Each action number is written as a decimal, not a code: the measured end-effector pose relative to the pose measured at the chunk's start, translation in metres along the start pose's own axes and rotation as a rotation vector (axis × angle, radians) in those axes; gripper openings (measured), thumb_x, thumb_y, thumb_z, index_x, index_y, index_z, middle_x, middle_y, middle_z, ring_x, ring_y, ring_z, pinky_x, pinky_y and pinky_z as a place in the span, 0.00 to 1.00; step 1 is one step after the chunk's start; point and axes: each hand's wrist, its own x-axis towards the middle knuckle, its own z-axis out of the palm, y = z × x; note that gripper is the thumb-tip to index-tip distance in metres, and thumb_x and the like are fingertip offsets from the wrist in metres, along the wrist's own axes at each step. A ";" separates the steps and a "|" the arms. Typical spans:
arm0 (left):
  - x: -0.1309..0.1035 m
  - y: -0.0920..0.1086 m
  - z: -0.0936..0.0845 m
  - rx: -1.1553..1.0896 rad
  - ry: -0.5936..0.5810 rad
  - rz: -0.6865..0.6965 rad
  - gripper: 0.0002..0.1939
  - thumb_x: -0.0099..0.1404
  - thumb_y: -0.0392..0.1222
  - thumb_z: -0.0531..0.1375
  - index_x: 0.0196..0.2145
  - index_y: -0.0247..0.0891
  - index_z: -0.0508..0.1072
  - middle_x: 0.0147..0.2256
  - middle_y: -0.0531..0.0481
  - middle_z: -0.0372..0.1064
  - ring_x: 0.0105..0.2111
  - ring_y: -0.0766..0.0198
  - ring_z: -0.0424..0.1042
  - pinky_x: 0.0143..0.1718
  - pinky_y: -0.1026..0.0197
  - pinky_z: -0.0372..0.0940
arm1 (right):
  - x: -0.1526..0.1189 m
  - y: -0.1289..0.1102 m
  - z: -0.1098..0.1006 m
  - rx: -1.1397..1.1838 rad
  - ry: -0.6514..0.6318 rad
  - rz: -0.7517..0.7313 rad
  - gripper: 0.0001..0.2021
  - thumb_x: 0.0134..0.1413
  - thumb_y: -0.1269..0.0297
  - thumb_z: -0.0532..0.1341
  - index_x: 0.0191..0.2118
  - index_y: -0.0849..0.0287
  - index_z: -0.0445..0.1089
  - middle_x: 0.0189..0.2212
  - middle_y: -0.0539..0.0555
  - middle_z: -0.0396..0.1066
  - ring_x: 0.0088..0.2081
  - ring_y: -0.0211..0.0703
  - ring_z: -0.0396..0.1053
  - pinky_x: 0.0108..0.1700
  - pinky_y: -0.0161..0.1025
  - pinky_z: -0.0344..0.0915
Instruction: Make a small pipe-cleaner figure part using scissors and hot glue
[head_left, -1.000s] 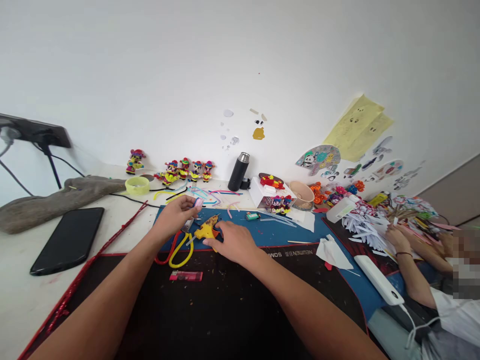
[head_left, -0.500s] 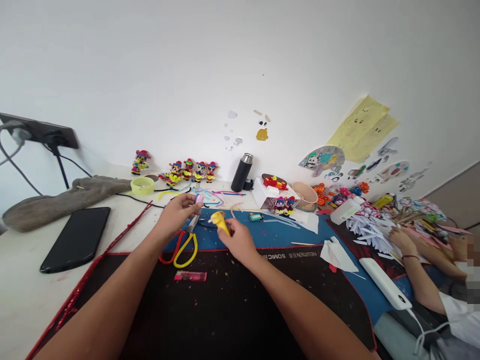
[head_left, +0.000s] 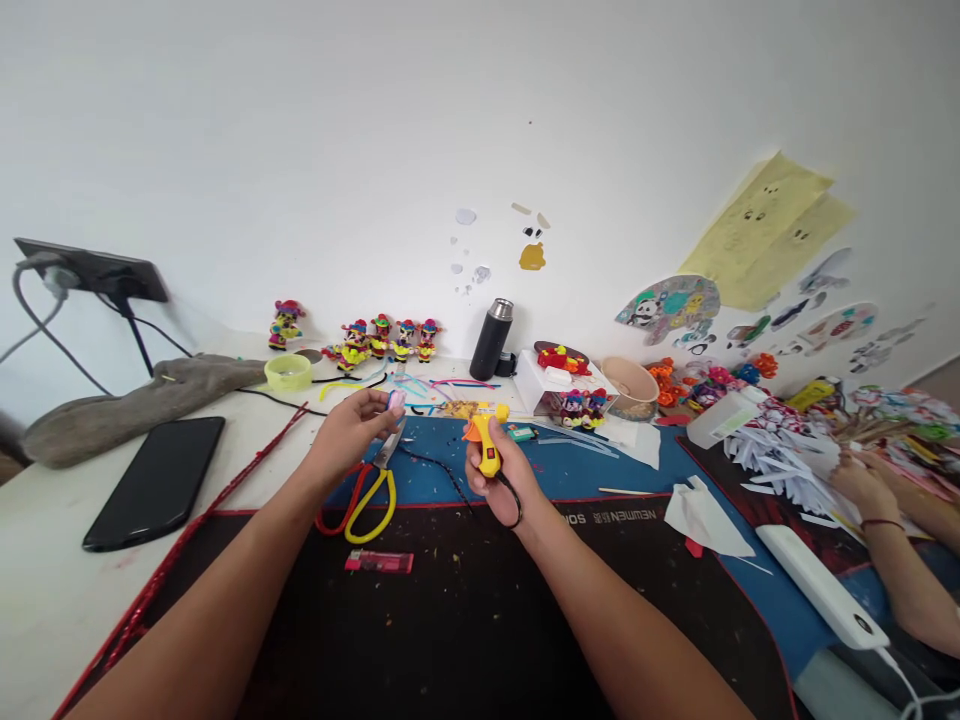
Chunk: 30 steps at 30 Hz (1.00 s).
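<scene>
My right hand (head_left: 501,472) grips a small yellow and orange glue gun (head_left: 484,437) upright above the blue mat (head_left: 570,465), its black cord trailing left across the mat. My left hand (head_left: 352,428) pinches a small pink and blue craft piece (head_left: 395,402) between the fingertips, a little left of the gun's tip. Yellow-handled scissors (head_left: 371,490) lie just below my left hand. A pink lighter (head_left: 379,562) rests on the black mat (head_left: 450,620) nearer to me.
A black phone (head_left: 156,482) lies at the left, with a yellow tape roll (head_left: 287,371) and a row of small figures (head_left: 386,338) behind. A black flask (head_left: 492,338), white box (head_left: 551,385) and bowl (head_left: 632,385) stand at the back. Another person's hand (head_left: 862,485) works amid paper scraps at right.
My right hand has picked the glue gun up off the mat and turned it upright, moving slightly right. My left hand has kept its hold on the small piece.
</scene>
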 end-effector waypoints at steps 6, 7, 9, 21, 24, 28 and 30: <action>-0.001 0.001 0.000 -0.043 0.021 -0.031 0.28 0.48 0.64 0.75 0.35 0.41 0.74 0.31 0.48 0.79 0.32 0.55 0.77 0.34 0.55 0.71 | 0.009 0.009 0.002 -0.001 -0.041 0.008 0.26 0.55 0.37 0.68 0.33 0.58 0.66 0.20 0.44 0.63 0.15 0.32 0.58 0.16 0.32 0.48; -0.001 0.000 -0.001 -0.063 0.028 -0.040 0.28 0.48 0.64 0.75 0.35 0.41 0.75 0.32 0.47 0.79 0.33 0.55 0.77 0.35 0.55 0.71 | 0.012 0.010 0.002 0.011 -0.038 0.013 0.25 0.55 0.38 0.68 0.35 0.58 0.67 0.20 0.44 0.63 0.15 0.32 0.58 0.16 0.32 0.48; -0.001 0.000 -0.002 -0.113 0.040 -0.063 0.26 0.49 0.62 0.76 0.35 0.41 0.76 0.34 0.46 0.80 0.35 0.55 0.77 0.36 0.54 0.71 | 0.018 0.010 0.002 0.045 -0.033 0.032 0.25 0.55 0.39 0.68 0.38 0.59 0.68 0.20 0.43 0.63 0.15 0.32 0.58 0.16 0.32 0.48; -0.004 0.002 0.007 -0.519 0.024 -0.256 0.12 0.57 0.40 0.75 0.38 0.36 0.80 0.49 0.41 0.81 0.40 0.58 0.83 0.38 0.63 0.75 | 0.038 0.022 0.000 0.107 -0.143 0.074 0.24 0.53 0.42 0.71 0.38 0.61 0.71 0.17 0.43 0.64 0.13 0.32 0.60 0.14 0.30 0.49; -0.003 -0.002 0.009 -0.563 0.028 -0.289 0.09 0.58 0.35 0.74 0.36 0.35 0.80 0.37 0.45 0.82 0.39 0.55 0.84 0.40 0.62 0.76 | 0.035 0.024 -0.002 0.114 -0.189 0.078 0.24 0.55 0.42 0.71 0.39 0.61 0.72 0.17 0.43 0.65 0.13 0.33 0.61 0.14 0.30 0.49; -0.002 -0.003 0.010 -0.572 0.049 -0.298 0.04 0.61 0.32 0.71 0.35 0.34 0.81 0.38 0.44 0.83 0.39 0.56 0.84 0.42 0.62 0.77 | 0.033 0.021 -0.006 0.122 -0.200 0.085 0.23 0.56 0.43 0.70 0.38 0.61 0.71 0.17 0.44 0.65 0.13 0.33 0.61 0.14 0.29 0.50; -0.002 -0.003 0.010 -0.568 0.051 -0.293 0.03 0.63 0.32 0.69 0.37 0.34 0.82 0.41 0.42 0.83 0.38 0.57 0.84 0.42 0.62 0.78 | 0.033 0.020 -0.006 0.122 -0.194 0.083 0.23 0.56 0.43 0.70 0.37 0.61 0.71 0.17 0.44 0.65 0.13 0.33 0.62 0.14 0.29 0.50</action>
